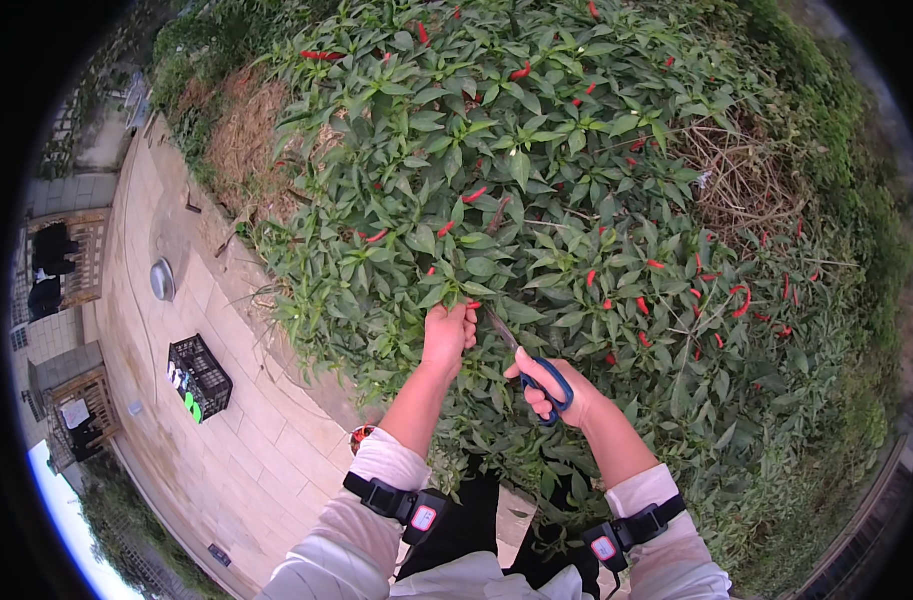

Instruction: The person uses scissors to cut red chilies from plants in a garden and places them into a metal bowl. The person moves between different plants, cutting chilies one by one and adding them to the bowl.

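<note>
My left hand [447, 336] is closed at the near side of a chili pepper bush [482, 266]. Its fingertips pinch a small red chili pepper [473, 305] among the leaves; the stem is hard to make out. In my right hand [557, 386] is a pair of scissors with dark blue handles [566, 392]. The scissor blades [503, 330] point up and left into the foliage, just right of my left hand. Leaves partly cover the blade tips. More red chili peppers [642, 305] hang across the bush.
A container of picked red peppers [360, 437] sits beside my left forearm, partly hidden by it. On the tiled paving [276, 442] to the left stand a black plastic crate [205, 375] and a metal basin [161, 279]. Dry stalks [741, 180] lie at the upper right.
</note>
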The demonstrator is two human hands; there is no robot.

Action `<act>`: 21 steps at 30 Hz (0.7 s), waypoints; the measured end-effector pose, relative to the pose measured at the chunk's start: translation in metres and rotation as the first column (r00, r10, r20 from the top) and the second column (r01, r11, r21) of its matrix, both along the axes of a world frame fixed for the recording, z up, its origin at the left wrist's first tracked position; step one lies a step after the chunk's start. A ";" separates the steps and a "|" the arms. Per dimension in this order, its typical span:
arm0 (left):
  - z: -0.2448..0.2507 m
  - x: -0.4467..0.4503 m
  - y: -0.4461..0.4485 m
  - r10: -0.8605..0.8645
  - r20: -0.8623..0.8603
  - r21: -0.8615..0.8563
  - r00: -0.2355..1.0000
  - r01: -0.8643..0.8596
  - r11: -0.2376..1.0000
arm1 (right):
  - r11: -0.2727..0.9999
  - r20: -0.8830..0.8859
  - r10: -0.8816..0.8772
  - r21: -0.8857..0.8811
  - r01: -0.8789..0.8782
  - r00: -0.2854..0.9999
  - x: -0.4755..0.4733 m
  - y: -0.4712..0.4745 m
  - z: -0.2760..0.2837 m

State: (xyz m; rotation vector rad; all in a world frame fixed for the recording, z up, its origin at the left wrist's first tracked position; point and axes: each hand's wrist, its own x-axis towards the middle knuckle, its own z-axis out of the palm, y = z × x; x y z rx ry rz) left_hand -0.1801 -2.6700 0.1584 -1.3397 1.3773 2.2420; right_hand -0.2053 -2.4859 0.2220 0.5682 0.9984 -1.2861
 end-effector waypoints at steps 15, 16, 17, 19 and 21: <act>0.011 0.005 -0.001 0.040 -0.152 0.182 0.988 -0.011 0.983 | 0.993 -0.173 0.079 0.103 -0.062 0.982 0.015 -0.005 0.000; 0.018 0.004 0.000 0.030 -0.177 0.199 0.984 0.006 0.980 | 0.996 -0.169 0.059 0.074 -0.047 0.984 0.017 0.000 0.006; 0.025 0.002 0.002 0.023 -0.219 0.253 0.975 0.034 0.967 | 0.995 -0.198 0.072 0.075 -0.059 0.978 0.020 0.006 0.012; 0.039 -0.006 0.004 0.026 -0.314 0.366 0.949 0.096 0.925 | 0.999 -0.192 0.037 0.039 -0.030 0.981 0.025 0.027 0.028; 0.052 -0.016 0.012 -0.034 -0.308 0.388 0.951 0.158 0.908 | 0.999 -0.244 -0.042 0.014 0.047 0.969 0.031 0.052 0.044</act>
